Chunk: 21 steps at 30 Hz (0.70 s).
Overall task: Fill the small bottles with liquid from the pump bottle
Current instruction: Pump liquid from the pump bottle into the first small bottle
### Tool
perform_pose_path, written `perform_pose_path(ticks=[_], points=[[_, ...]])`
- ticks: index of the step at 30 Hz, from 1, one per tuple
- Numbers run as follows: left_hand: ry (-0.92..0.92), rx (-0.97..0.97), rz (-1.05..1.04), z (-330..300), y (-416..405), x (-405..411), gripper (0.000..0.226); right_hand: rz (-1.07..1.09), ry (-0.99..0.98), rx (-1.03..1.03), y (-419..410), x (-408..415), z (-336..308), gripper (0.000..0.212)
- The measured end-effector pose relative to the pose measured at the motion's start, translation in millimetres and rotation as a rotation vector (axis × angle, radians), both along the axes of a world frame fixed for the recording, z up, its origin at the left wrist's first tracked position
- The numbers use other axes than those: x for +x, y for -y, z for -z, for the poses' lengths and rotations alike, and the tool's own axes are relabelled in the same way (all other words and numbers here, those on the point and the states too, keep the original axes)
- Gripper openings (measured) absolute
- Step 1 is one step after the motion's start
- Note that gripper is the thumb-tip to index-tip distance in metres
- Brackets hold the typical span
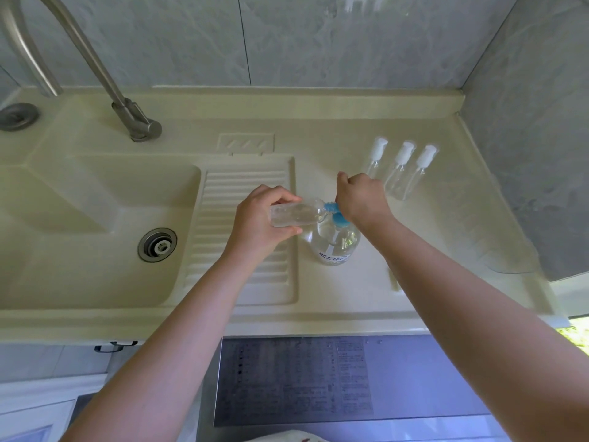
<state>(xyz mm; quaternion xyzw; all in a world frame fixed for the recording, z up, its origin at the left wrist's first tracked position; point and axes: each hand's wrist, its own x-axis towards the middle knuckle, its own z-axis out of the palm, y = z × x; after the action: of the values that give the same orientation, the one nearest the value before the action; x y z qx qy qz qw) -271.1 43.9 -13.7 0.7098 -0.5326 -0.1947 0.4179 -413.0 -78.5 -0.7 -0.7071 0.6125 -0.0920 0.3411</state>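
We cannot see the pump head (pixel 337 216) fully; the right hand (pixel 361 199) covers most of it. The pump bottle's (pixel 338 245) label is too blurred to read. The faucet (pixel 79 55) runs past the top edge.

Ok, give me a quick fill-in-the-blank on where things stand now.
1. The left hand holds a small bottle tilted on its ____.
2. The right hand presses the pump bottle's ____ head.
3. ____ capped bottles lie by the wall.

Missing: side; blue; Three
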Motion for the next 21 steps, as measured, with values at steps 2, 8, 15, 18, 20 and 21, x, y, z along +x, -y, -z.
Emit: perform_pose_path(ticks=[2,8,15,18,20,21], points=[[-0.003,0.004,0.003,-1,-1,0,0.048,0.021,0.000,0.055,2,0,2,0.004],[-0.040,0.001,-0.001,-4,-2,-1,0.048,0.027,0.036,0.156,7,-1,-15,0.069],[-0.040,0.003,0.001,-4,-2,0,0.048,-0.018,-0.017,0.027,-1,-2,-12,0.023],[-0.034,0.008,-0.001,-4,-2,0,0.048,0.003,-0.041,0.003,-1,0,-8,0.015],[-0.030,0.009,-0.004,-4,-2,-1,0.047,-0.019,0.001,0.017,0,-1,-9,0.024],[-0.033,0.008,-0.004,-4,-2,-2,0.047,-0.019,0.021,0.048,1,-2,-11,0.041]])
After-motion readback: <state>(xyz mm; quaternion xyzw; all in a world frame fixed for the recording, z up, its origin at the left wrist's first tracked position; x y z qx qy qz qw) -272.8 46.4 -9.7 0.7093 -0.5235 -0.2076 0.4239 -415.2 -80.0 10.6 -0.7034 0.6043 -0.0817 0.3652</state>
